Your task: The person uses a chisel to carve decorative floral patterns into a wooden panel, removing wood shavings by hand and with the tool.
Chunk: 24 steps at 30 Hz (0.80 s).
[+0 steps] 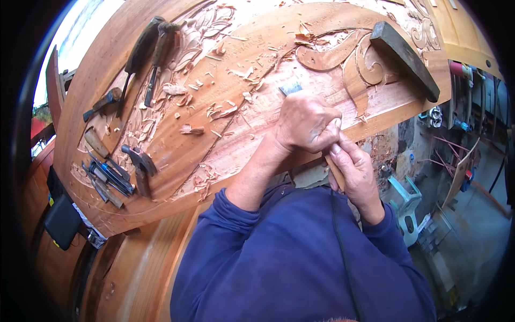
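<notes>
Both my hands hold one wood chisel (291, 88), whose flat metal blade points away from me over the carved wooden panel (257, 121). My left hand (307, 122) is closed round the chisel near the blade, low over the pale cut-back ground. Behind it, at the panel's near edge, my right hand (355, 167) wraps the wooden handle (336, 176); the stretch between the hands is hidden. Ahead and to the right of the blade rises a carved scroll (327, 56) with curling leaves. Wood shavings (222, 111) lie scattered to the left of my hands.
A dark heavy bar-shaped block (405, 61) lies on the panel at right. At left are a hammer (139, 166), several chisels (110, 177) and long-handled tools (144, 48). A pale green plastic stool (406, 206) stands below on the right.
</notes>
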{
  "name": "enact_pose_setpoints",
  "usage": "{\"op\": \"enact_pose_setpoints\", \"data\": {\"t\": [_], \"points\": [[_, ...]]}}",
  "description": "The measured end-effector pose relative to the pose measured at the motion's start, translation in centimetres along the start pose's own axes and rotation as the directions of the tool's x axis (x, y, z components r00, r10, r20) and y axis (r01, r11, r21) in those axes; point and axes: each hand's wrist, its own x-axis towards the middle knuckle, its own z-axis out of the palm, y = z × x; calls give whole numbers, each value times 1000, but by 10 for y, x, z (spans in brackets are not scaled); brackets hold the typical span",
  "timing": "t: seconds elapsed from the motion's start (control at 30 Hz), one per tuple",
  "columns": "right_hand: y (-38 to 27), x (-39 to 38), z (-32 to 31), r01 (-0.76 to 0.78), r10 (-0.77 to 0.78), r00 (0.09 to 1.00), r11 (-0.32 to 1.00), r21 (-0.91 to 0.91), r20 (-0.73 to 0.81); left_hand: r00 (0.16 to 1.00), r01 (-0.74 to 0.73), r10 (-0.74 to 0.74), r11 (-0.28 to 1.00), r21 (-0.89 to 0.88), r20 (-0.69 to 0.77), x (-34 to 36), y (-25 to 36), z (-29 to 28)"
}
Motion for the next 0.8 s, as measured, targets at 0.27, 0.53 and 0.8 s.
{"op": "enact_pose_setpoints", "data": {"t": [0.27, 0.53, 0.8], "points": [[16, 8, -15, 100, -98, 993, 995, -26, 67, 995, -11, 18, 998, 63, -101, -1, 7, 10], [9, -15, 11, 12, -12, 1000, 999, -30, 29, 998, 31, -31, 1000, -4, -61, -20, 16, -5], [12, -7, 7, 64, -63, 998, 996, -68, 19, 999, 13, -13, 1000, 4, -45, -15, 6, 3]]}}
